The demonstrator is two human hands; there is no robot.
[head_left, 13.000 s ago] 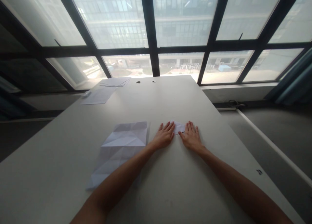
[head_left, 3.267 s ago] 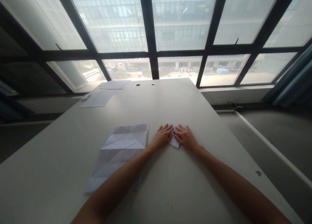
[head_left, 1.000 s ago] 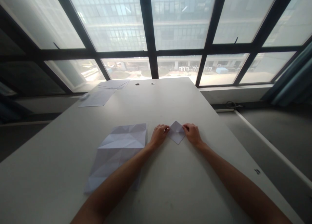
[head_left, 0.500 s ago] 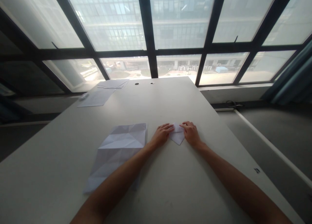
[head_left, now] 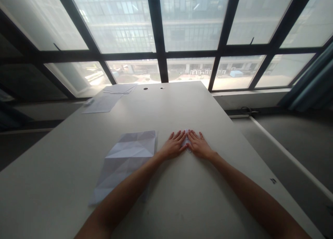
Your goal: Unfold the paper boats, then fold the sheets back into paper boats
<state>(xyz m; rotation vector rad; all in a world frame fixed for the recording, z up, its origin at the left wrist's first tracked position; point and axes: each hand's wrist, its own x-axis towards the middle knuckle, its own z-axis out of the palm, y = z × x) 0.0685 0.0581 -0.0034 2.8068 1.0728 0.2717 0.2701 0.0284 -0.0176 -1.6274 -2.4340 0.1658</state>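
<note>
A small folded piece of white paper [head_left: 186, 141] lies on the table, mostly hidden beneath my hands. My left hand [head_left: 174, 144] rests flat on its left side, fingers stretched out and slightly spread. From the other side my right hand [head_left: 199, 144] presses flat on it too, fingers extended. The fingertips of both hands nearly meet over the middle of the paper. A larger creased sheet of paper [head_left: 132, 148] lies to the left, partly under my left forearm.
The white table [head_left: 182, 107] runs toward the windows. At its far left are several flat white sheets [head_left: 102, 103] with a small pale object [head_left: 88, 102] beside them. Two round holes [head_left: 145, 88] mark the far end. A small dark mark [head_left: 273, 180] is near the right edge.
Both hands have moved inward over the small folded paper and flattened out, covering most of it. Before, they held its sides with more of it showing.
</note>
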